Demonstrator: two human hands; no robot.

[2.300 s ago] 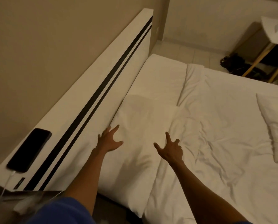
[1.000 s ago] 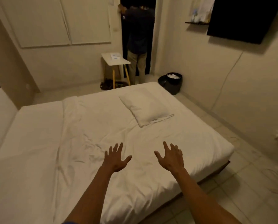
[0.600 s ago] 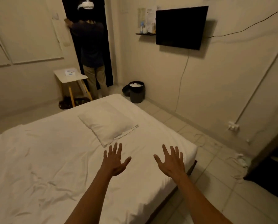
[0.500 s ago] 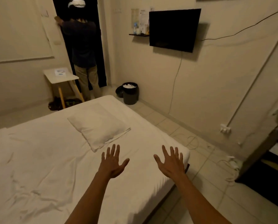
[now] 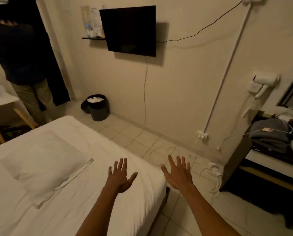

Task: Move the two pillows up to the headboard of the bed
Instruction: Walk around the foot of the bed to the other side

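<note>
One white pillow lies flat on the white bed, at the left of the view, near the bed's foot end. My left hand hovers above the sheet to the pillow's right, fingers spread, holding nothing. My right hand is out past the bed's corner, above the tiled floor, also spread and empty. The headboard and the other pillow are out of view.
A person stands in the dark doorway beyond the bed. A small white table and a black bin stand by the far end. A television hangs on the wall. Cables lie on the floor near a low shelf.
The view has swung right, from the headboard and the pillow beside it to the bed's foot and the wall. Both hands stayed open, now beside the second pillow.
</note>
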